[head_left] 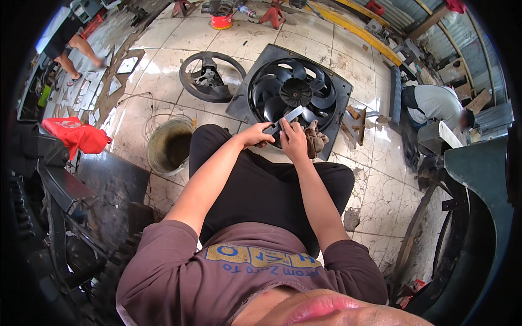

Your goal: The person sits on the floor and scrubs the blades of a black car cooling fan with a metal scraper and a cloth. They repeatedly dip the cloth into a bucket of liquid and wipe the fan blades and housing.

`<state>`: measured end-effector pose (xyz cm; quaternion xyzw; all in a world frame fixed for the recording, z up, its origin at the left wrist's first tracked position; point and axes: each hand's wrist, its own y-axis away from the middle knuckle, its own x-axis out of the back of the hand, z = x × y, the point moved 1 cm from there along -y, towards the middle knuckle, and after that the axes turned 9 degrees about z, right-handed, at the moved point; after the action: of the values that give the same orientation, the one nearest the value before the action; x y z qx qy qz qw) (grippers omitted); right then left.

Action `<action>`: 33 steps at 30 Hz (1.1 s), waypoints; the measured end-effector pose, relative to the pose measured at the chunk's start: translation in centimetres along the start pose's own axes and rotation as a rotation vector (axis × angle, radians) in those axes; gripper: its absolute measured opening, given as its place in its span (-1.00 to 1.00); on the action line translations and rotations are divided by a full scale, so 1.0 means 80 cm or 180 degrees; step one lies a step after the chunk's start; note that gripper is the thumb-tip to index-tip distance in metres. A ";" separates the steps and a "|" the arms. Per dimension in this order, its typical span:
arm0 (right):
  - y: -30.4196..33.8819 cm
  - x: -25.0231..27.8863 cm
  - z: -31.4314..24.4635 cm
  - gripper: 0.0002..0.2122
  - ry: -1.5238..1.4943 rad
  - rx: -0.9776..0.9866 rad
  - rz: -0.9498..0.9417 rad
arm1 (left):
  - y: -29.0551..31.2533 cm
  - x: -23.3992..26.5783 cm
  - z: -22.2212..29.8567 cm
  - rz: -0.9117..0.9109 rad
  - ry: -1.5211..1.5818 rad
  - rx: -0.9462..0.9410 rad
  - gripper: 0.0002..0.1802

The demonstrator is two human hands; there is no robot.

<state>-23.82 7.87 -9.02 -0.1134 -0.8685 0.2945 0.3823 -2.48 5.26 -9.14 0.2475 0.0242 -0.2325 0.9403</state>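
Observation:
In front of my knees, both hands are closed on a small flat piece [292, 115] with a dark end and a pale grey end; its kind is not clear. My left hand [255, 135] grips the dark end. With its fingers bent, my right hand [294, 141] holds the piece from the other side. Just beyond lies a black radiator fan [297, 92] with curved blades, in a square shroud [270, 54] on the floor. A crumpled brown rag [316, 140] is beside my right hand, at the shroud's near edge.
A steering wheel [212, 77] lies left of the fan, and a dirty bucket [169, 145] stands nearer. A red bag [77, 136] is at far left. Metal brackets [354, 126] lie right. One person [437, 106] bends at the right; another's legs [69, 54] show far left.

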 end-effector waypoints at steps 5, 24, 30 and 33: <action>-0.012 0.000 0.031 -0.71 0.0175 -0.0389 0.0297 | -0.005 -0.005 0.002 -0.0046 -0.0019 -0.0073 -0.28; -0.004 -0.003 0.025 -0.68 0.0374 -0.0198 0.0503 | -0.002 -0.008 0.003 -0.0028 -0.0100 -0.0050 -0.20; -0.010 0.003 0.030 -0.64 0.0235 -0.0362 0.0430 | 0.000 -0.008 0.004 0.0008 0.0005 -0.0127 -0.20; -0.003 0.003 0.017 -0.69 0.0188 0.0025 0.0182 | 0.002 -0.005 0.005 -0.0024 -0.0030 -0.0015 -0.15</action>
<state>-24.96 7.22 -9.47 -0.1454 -0.8521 0.3052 0.3996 -2.79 5.37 -8.61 0.2441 0.0213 -0.2371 0.9401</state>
